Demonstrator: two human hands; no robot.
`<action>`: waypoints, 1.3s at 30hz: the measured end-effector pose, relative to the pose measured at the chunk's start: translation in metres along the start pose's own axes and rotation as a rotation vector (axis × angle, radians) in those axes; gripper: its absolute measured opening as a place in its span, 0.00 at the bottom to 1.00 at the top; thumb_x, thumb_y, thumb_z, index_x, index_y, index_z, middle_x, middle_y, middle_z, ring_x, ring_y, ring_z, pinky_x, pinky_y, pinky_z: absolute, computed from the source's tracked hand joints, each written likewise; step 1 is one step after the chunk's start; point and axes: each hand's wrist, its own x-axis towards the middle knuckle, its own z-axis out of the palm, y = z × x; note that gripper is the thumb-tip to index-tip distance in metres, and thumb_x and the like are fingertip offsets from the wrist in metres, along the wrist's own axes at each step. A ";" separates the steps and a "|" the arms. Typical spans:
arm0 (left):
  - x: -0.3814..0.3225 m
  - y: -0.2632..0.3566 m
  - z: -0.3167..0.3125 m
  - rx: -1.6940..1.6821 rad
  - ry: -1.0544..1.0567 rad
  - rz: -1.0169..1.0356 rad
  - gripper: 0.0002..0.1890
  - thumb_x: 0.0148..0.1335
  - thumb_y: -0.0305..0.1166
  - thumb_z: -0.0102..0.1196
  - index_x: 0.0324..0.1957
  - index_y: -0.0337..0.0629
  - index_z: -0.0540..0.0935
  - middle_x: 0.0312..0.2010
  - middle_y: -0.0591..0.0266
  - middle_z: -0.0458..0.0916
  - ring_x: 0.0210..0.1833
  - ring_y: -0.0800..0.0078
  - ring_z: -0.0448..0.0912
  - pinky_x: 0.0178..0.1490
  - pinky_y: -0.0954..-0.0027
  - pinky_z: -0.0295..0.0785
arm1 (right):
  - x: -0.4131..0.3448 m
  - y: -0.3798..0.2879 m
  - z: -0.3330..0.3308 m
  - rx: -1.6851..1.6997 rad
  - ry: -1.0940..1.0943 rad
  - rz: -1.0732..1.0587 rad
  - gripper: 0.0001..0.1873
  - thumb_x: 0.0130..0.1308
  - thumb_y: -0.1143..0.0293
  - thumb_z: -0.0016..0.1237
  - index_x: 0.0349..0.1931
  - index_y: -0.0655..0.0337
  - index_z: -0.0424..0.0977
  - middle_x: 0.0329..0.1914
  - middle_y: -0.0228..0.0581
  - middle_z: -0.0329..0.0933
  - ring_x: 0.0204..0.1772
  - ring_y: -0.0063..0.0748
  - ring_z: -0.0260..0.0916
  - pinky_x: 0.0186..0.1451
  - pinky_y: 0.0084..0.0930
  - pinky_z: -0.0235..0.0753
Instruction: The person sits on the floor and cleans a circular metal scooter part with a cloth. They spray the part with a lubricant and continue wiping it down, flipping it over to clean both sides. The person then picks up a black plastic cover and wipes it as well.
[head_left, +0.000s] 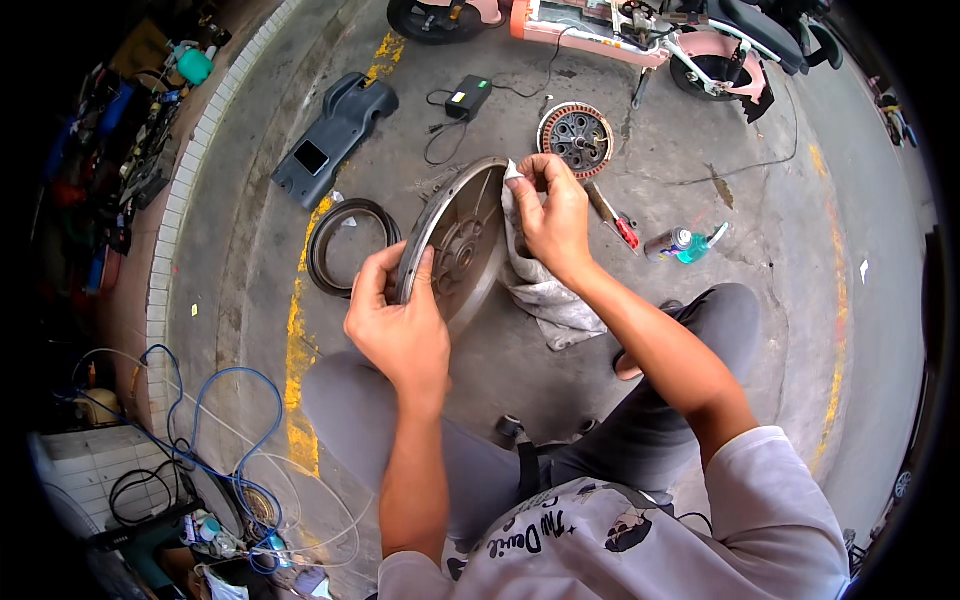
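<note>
My left hand (401, 319) grips the near left rim of a round metal wheel hub cover (459, 251), which is tilted up on edge above the floor. My right hand (553, 214) pinches a stained grey-white cloth (525, 281) against the cover's upper right rim, and the cloth hangs down beside it. Beyond my right hand, a hub motor stator (576, 140) with copper windings and a central shaft lies on the floor. A dark ring-shaped part (352, 247) lies left of the cover.
Around lie a grey plastic cover (335, 142), a black charger (469, 97) with cables, a red-handled screwdriver (626, 232), a spray can (667, 244) and a green bottle (697, 247). A pink electric scooter (600, 37) stands at the top. Blue hoses (238, 371) coil at lower left.
</note>
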 end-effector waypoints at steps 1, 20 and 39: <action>-0.001 -0.001 0.000 0.020 0.009 0.010 0.07 0.67 0.25 0.67 0.39 0.29 0.85 0.32 0.67 0.83 0.37 0.82 0.76 0.44 0.77 0.73 | -0.005 0.000 0.004 0.019 0.004 0.101 0.07 0.66 0.78 0.59 0.41 0.68 0.75 0.34 0.44 0.76 0.34 0.35 0.75 0.40 0.30 0.76; 0.000 -0.010 0.011 -0.023 -0.054 -0.040 0.14 0.69 0.21 0.61 0.55 0.26 0.84 0.48 0.52 0.88 0.50 0.71 0.83 0.58 0.68 0.77 | 0.032 -0.045 -0.003 -0.109 -0.165 -0.569 0.12 0.54 0.78 0.58 0.39 0.62 0.76 0.36 0.37 0.72 0.42 0.41 0.72 0.43 0.36 0.76; -0.003 -0.005 0.002 0.014 0.109 0.131 0.16 0.67 0.18 0.61 0.56 0.26 0.84 0.49 0.50 0.87 0.51 0.63 0.85 0.57 0.64 0.78 | 0.000 0.004 0.024 0.234 -0.011 0.381 0.06 0.68 0.76 0.56 0.40 0.69 0.76 0.31 0.44 0.81 0.32 0.31 0.76 0.39 0.32 0.77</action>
